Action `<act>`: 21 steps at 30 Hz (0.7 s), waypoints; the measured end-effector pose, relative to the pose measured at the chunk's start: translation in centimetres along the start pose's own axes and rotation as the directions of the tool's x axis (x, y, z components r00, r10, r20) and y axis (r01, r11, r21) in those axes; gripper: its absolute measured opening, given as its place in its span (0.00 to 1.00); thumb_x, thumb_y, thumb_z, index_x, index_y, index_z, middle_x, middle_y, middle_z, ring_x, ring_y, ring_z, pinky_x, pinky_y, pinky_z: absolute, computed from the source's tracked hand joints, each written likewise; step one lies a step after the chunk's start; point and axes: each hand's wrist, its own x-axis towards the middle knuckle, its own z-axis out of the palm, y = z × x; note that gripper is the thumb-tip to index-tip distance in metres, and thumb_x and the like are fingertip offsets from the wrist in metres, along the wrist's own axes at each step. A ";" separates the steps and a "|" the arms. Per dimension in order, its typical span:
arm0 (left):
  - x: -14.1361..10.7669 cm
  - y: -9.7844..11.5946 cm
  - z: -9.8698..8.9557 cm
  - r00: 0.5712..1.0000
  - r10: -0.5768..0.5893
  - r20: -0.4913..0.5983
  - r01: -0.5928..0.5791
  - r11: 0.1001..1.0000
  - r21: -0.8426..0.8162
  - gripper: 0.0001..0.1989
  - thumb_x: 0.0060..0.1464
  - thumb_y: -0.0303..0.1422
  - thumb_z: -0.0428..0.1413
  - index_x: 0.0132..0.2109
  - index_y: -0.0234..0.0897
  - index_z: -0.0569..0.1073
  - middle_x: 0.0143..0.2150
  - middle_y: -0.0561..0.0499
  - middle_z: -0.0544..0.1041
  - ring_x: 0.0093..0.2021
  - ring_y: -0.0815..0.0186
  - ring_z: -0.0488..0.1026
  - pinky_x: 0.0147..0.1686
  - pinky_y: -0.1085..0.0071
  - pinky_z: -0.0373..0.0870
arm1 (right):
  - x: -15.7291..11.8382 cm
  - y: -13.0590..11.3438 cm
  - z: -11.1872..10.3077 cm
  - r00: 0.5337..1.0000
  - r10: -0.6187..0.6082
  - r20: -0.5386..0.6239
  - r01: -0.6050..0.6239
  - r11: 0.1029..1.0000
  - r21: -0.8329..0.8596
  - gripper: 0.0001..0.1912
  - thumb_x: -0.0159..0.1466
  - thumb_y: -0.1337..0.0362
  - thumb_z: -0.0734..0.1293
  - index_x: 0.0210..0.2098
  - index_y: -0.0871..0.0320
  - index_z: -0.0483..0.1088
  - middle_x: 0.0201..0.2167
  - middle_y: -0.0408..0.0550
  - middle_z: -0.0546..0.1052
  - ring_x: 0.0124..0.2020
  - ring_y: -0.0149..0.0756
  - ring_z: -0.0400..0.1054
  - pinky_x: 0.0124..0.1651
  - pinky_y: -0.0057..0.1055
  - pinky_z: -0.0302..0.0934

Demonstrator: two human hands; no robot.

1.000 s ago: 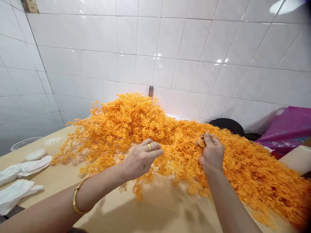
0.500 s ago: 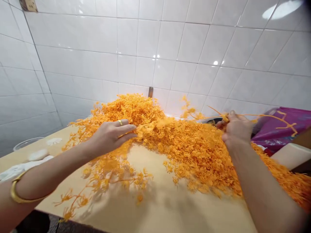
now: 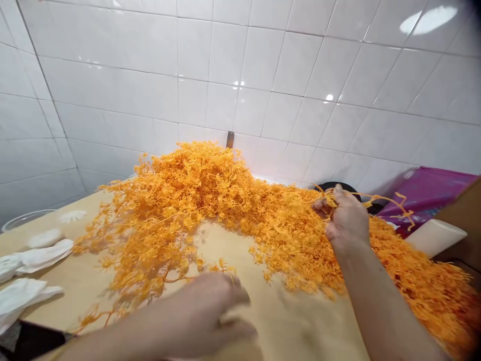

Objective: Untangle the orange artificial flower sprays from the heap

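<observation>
Orange artificial-looking sprigs [image 3: 203, 185] with small, spidery flower heads lie heaped across the table. Above the right part of the heap, my right hand [image 3: 347, 215] is closed on the thin stems of an orange sprig [image 3: 391, 198], whose bare ends stick out to the right. My left hand [image 3: 221, 311], blurred by motion, is low over the near side of the table. A gap shows between its thumb and fingers, and nothing is visible in it. Just beyond it lie the loose sprigs [image 3: 150, 260] at the left of the heap.
White cloths or gloves [image 3: 41, 258] and a round clear rim [image 3: 22, 218] lie at the table's left. A white cylinder [image 3: 438, 238], a purple bag [image 3: 432, 188] and a black round object [image 3: 330, 186] are at the right. Behind rises a white tiled wall [image 3: 263, 60].
My left hand has come off the heap and moved down toward me and to the right. My right hand has shifted slightly left and down, still gripping the sprig. The view has shifted slightly.
</observation>
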 end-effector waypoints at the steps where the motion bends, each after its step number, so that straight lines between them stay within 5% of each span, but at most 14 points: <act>1: 0.2 0.6 1.5 0.995 0.040 0.097 -0.021 0.981 -0.191 0.16 0.50 0.42 0.46 0.36 0.36 0.72 0.32 0.47 0.72 0.32 0.66 0.68 0.31 0.73 0.61 | -0.6 0.4 0.2 1.000 0.013 0.011 -0.013 1.000 0.006 0.13 0.49 0.57 0.67 0.21 0.60 0.61 0.16 0.35 0.62 0.15 0.21 0.56 0.16 0.21 0.56; 3: 1.4 0.9 4.2 0.980 0.075 0.183 0.039 0.835 -0.549 0.20 0.50 0.45 0.45 0.37 0.34 0.72 0.32 0.47 0.72 0.31 0.67 0.68 0.30 0.74 0.61 | -1.9 1.3 0.7 0.998 0.015 0.058 -0.015 1.000 0.001 0.13 0.49 0.56 0.67 0.22 0.60 0.62 0.18 0.36 0.62 0.16 0.21 0.56 0.17 0.20 0.54; 6: 4.8 0.2 6.6 0.986 0.000 0.166 0.151 0.417 -0.896 0.27 0.45 0.52 0.46 0.39 0.31 0.69 0.30 0.46 0.71 0.27 0.68 0.68 0.29 0.72 0.62 | -3.8 2.6 0.9 0.966 -0.041 0.256 0.076 0.989 -0.128 0.13 0.51 0.56 0.65 0.22 0.59 0.63 0.17 0.36 0.61 0.16 0.21 0.53 0.17 0.20 0.49; 9: 7.7 -0.8 7.1 0.982 -0.063 0.180 0.183 0.045 -0.982 0.32 0.41 0.56 0.45 0.41 0.31 0.64 0.30 0.45 0.71 0.26 0.67 0.69 0.27 0.71 0.62 | -5.0 3.0 0.3 0.861 -0.014 0.508 0.245 0.887 -0.391 0.15 0.53 0.55 0.63 0.19 0.60 0.63 0.14 0.36 0.56 0.15 0.22 0.47 0.17 0.22 0.43; 11: 8.7 -1.3 6.6 0.983 -0.064 0.175 0.168 -0.100 -0.981 0.32 0.42 0.57 0.44 0.42 0.32 0.63 0.31 0.44 0.72 0.26 0.66 0.70 0.27 0.71 0.62 | -5.1 2.8 -0.2 0.818 0.052 0.573 0.291 0.822 -0.490 0.16 0.53 0.54 0.63 0.17 0.60 0.63 0.13 0.36 0.53 0.15 0.22 0.46 0.17 0.23 0.41; 16: 9.7 -2.2 4.7 0.950 -0.279 0.138 0.084 -0.197 -0.977 0.28 0.43 0.54 0.46 0.39 0.33 0.67 0.21 0.52 0.68 0.18 0.73 0.63 0.21 0.75 0.58 | -5.0 2.3 -0.5 0.754 0.268 0.599 0.026 0.900 -0.435 0.16 0.53 0.52 0.63 0.23 0.59 0.67 0.13 0.36 0.55 0.15 0.22 0.46 0.17 0.22 0.42; 21: 10.5 -4.1 2.6 0.855 -0.502 -0.127 -0.215 -0.123 -0.969 0.15 0.47 0.41 0.52 0.37 0.34 0.69 0.23 0.55 0.68 0.19 0.77 0.62 0.20 0.79 0.57 | -5.8 4.1 -0.6 0.576 0.442 0.688 -0.275 0.897 -0.345 0.11 0.54 0.56 0.64 0.30 0.58 0.67 0.18 0.39 0.62 0.20 0.23 0.55 0.23 0.21 0.50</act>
